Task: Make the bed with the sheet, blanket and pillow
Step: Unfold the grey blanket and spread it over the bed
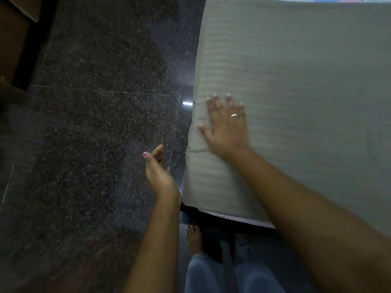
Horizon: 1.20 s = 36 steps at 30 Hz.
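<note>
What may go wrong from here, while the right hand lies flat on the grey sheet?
The right hand rests flat on the sheet near the mattress edge and the left hand holds nothing: a sideways push may wrinkle the cloth.
The bare foot stands close to the dark bed frame: a step may stub the toes.

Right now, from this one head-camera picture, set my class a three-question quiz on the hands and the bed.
1. True or false: the right hand lies flat on the grey sheet.
2. The left hand is: A gripping the sheet; B open above the floor, beside the bed; C holding a pillow.
3. Fill in: a ____ shows on a finger of the right hand.
Key: 1 true; 2 B; 3 ring.
</note>
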Motion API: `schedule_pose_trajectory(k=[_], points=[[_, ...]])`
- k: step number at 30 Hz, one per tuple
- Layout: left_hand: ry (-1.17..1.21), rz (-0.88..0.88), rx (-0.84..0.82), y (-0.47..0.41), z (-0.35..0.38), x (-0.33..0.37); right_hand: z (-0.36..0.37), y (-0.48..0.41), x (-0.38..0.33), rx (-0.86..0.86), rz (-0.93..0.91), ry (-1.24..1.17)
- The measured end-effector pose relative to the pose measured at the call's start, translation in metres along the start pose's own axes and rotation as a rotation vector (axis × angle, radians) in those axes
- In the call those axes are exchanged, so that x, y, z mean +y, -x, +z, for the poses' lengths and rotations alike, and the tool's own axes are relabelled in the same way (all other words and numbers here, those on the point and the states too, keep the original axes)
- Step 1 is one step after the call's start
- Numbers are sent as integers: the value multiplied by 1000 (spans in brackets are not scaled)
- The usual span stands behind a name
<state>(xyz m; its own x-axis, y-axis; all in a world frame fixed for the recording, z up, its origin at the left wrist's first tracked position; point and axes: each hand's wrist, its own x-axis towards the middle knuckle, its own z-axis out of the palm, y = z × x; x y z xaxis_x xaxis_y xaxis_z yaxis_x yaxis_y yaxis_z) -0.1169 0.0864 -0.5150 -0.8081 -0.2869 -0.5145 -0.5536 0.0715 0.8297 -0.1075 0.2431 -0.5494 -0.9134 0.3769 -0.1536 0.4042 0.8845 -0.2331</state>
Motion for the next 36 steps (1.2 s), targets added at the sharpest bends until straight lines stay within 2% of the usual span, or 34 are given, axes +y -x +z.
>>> schedule_pose_trajectory(k=[2, 6, 8, 10, 11, 13, 14, 16, 18, 20, 23, 24, 26, 28, 29, 32, 36], points=[[-17, 15, -6, 2, -4, -5, 9, 24, -41, -22, -94, 34], [-20, 24, -5, 0, -22, -12, 11, 58, -100, -344, -418, 253], [-38, 25, 10, -1, -33, -12, 7, 61, -111, -400, -498, 150], [-73, 42, 8, -2, -44, -11, -1, 55, -104, -217, -450, -43], [-93, 50, -4, -2, -48, -12, -5, 49, -91, -43, -370, -131], [-111, 35, -36, 0, -53, -14, -11, 46, -54, 265, -151, -166], [-113, 24, -51, 2, -54, -15, -10, 50, -36, 282, -39, -136], [-116, 11, -66, 6, -55, -19, 1, 68, -18, 145, 142, -82], [-108, 8, -94, 12, -53, -20, 14, 90, -32, 70, 175, 8], [-108, 18, -111, 15, -52, -20, 20, 106, -65, -19, 42, 62], [-125, 68, -115, 17, -49, -10, 13, 115, -102, -269, -336, 243], [-132, 83, -117, 19, -46, -3, 8, 113, -105, -330, -404, 242], [-98, 139, -128, 24, -41, 11, -5, 106, -105, -314, -413, 5], [-49, 204, -170, 33, -28, 24, -22, 95, -89, -145, -332, -313], [-57, 233, -198, 39, -18, 25, -29, 91, -73, -69, -287, -376], [-210, 396, -375, 57, 19, 10, -42, 87, -11, 15, -121, -262], [-504, 588, -713, 117, 69, -28, -45, 112, 71, -45, 44, -100]])
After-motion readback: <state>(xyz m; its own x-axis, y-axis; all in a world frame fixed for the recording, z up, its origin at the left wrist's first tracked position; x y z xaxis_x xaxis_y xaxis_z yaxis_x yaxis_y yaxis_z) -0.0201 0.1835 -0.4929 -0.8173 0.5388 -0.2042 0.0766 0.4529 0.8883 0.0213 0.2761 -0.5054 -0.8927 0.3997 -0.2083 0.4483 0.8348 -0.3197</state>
